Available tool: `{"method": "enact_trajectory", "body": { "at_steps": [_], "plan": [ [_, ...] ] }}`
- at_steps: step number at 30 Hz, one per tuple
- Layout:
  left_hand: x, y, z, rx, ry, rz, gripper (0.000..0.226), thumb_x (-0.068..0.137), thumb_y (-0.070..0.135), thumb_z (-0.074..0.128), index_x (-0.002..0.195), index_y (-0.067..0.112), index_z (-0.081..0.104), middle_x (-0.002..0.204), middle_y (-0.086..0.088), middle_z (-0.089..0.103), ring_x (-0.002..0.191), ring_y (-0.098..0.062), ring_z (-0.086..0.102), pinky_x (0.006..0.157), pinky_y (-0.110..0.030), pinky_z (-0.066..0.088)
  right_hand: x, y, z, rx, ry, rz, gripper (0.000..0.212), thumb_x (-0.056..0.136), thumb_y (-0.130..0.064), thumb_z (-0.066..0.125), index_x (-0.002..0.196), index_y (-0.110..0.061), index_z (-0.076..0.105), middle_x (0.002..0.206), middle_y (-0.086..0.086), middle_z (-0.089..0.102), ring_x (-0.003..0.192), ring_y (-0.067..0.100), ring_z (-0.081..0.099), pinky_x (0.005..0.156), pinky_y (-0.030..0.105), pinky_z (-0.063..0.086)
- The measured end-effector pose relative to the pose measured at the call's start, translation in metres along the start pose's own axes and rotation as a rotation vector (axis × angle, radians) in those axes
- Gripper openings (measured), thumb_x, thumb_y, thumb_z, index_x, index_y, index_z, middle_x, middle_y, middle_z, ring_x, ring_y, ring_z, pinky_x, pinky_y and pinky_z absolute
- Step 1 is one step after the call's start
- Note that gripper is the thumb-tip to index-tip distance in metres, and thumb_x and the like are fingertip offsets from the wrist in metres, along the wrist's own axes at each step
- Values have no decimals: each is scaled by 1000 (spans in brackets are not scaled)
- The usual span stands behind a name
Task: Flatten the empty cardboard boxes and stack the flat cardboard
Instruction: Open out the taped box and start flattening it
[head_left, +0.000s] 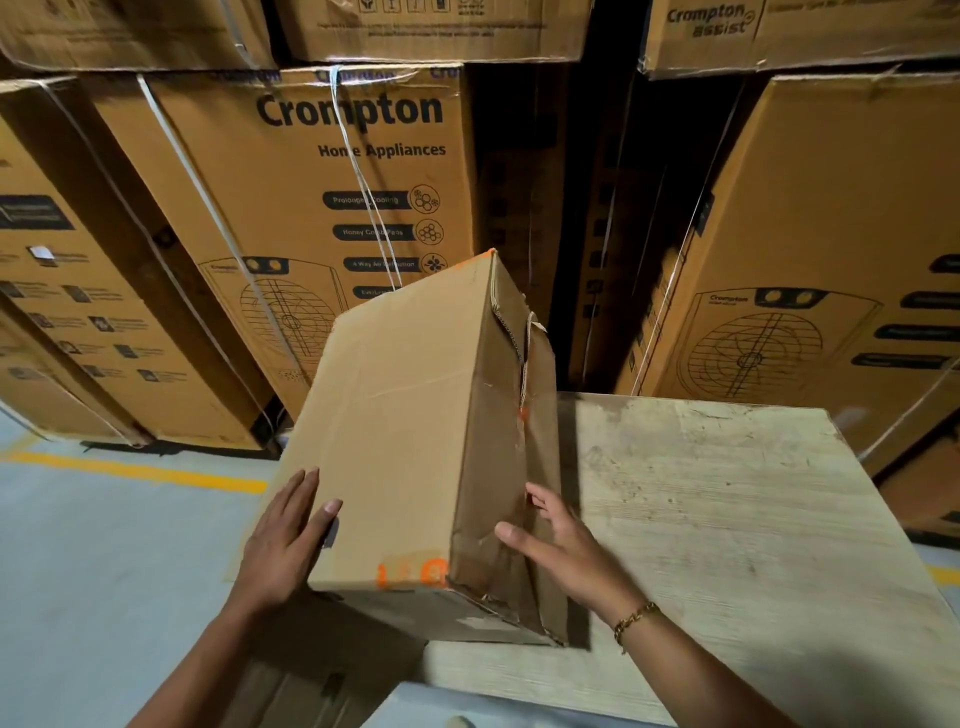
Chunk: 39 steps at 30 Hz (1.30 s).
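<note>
Left hand (283, 540) and right hand (558, 545) bracing a tilted cardboard box (410, 415)

Presses the left palm flat, fingers straight, against the broad face at the box's 7 o'clock; lays the right, fingers spread and loose, on the narrow side at 5 o'clock. Curls round nothing with either: sandwiches the box between open palms. Stands tipped, top leaning toward 1 o'clock, low corner on the near left edge of the wooden table (727, 519), much of it out past that edge.

Looks light and likely empty, going by how two flat palms hold it up. Seems stiff on the broad face, soft and creased on the narrow side, with a torn seam (524, 338) up at 1 o'clock, so probably folds easiest along that side. Best taken by the corners or flap edges, not by bare faces, which may slide between dry palms.

Leaves bare tabletop from 3 to 5 o'clock for laying it down. Shuts off 10 through 2 o'clock with stacked Crompton cartons (332, 171), strapped and standing close behind. Opens onto grey floor (104, 571) with a yellow line (140, 470) at 9 o'clock. Shows a brown sheet (322, 686) at 6 o'clock under the arms, too dim to name
</note>
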<state>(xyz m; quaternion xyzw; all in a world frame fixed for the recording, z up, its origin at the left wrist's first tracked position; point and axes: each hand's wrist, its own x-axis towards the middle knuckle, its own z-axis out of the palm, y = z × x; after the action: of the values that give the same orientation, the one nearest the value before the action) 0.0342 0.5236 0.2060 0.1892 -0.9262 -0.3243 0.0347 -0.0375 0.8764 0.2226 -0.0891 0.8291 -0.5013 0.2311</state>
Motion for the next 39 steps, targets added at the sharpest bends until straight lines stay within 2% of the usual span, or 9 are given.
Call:
{"method": "enact_trajectory", "body": {
  "at_steps": [4,10,14,20,23,25,28,32,39],
  "plan": [
    [1,-13,-10,-24,-6,-29,92,80,91,21,158,42,25,165,16,22,152,-10,22,123,-46,21,23,-16,2,211,7,49,104,63,-76,75,149,-28,42,140,-5,50,124,10,52,93,22,45],
    [1,-19,-15,0,8,-89,95,77,93,17,157,43,27,164,14,26,151,-16,26,120,-54,27,41,-29,6,167,-29,69,52,71,-60,83,109,-31,62,120,-16,54,104,-4,54,81,17,46],
    [-2,-11,-18,1,5,-137,101,74,95,16,157,39,30,164,9,30,150,-19,29,119,-54,27,48,-23,8,165,-23,90,71,55,-73,83,102,-23,65,106,-8,74,103,11,67,100,40,52],
    [-9,53,-21,-159,68,-180,113,66,96,23,155,28,40,163,3,34,149,-21,31,119,-49,25,53,-33,9,95,-76,108,87,43,-86,79,96,-20,59,101,-1,73,99,22,68,90,41,53],
    [-7,110,-22,-166,-9,-24,113,66,100,27,158,34,31,166,8,25,151,-15,26,121,-45,24,53,-40,14,52,-73,101,80,44,-87,78,88,-24,56,97,-6,71,92,16,65,79,36,50],
    [0,144,-18,98,16,174,106,72,94,28,160,36,19,168,4,16,153,-19,20,121,-47,25,51,-43,16,3,-55,88,67,54,-77,78,88,-24,55,90,-6,67,89,17,62,76,34,46],
    [13,189,6,645,17,612,80,90,77,23,159,37,16,170,-1,-2,156,-27,-5,123,-59,10,42,-51,19,-138,-30,107,30,73,-50,61,97,-31,58,105,-6,66,105,20,55,102,38,37],
    [28,218,44,935,-347,798,74,102,64,10,138,23,60,159,-5,39,157,-27,0,117,-66,-12,32,-43,25,-109,4,143,5,86,-36,57,90,-32,56,114,-2,67,120,24,56,110,37,34],
    [40,224,67,1153,-449,947,81,103,63,11,112,11,72,119,-1,67,127,-24,43,117,-56,15,21,-28,32,33,32,280,25,89,-19,41,108,-21,57,91,4,61,86,21,56,76,31,42]
  ]
}}
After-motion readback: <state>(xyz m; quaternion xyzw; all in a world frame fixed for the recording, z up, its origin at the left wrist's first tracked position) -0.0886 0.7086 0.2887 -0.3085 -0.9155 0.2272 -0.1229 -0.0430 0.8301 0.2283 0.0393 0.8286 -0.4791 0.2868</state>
